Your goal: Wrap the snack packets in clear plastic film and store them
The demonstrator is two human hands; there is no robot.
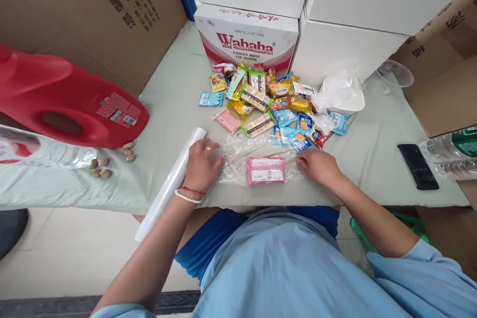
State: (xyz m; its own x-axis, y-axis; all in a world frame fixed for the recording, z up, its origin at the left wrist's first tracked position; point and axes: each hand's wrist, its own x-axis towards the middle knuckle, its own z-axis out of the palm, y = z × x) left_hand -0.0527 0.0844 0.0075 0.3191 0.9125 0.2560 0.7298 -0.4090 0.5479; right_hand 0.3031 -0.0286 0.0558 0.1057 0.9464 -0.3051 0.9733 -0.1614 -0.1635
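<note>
"Checking progress: what was done?"

"Clear plastic film (237,165) lay spread between the hands, with a pink packet (266,170) sitting mid-film. It didn't look folded over, far as I could judge."

"Left over?"

"Green-ended snack bars (256,97) and blue biscuit packets (301,139) lay loose beyond the hands, apparently not dealt with."

"Hands?"

"Left hand (203,163): fingers loosely bent, at the film's left side. Right hand (319,165): fingertips curled together at its right edge. Gripping or just resting? Couldn't tell for either."

"Materials?"

"Film was thin, glossy, crinkled. Packet: flat, rectangular, white-labelled. Bars: oblong, grainy-looking. White roll (170,184): smooth, shiny cylinder, slanting just left of the left hand."
</note>
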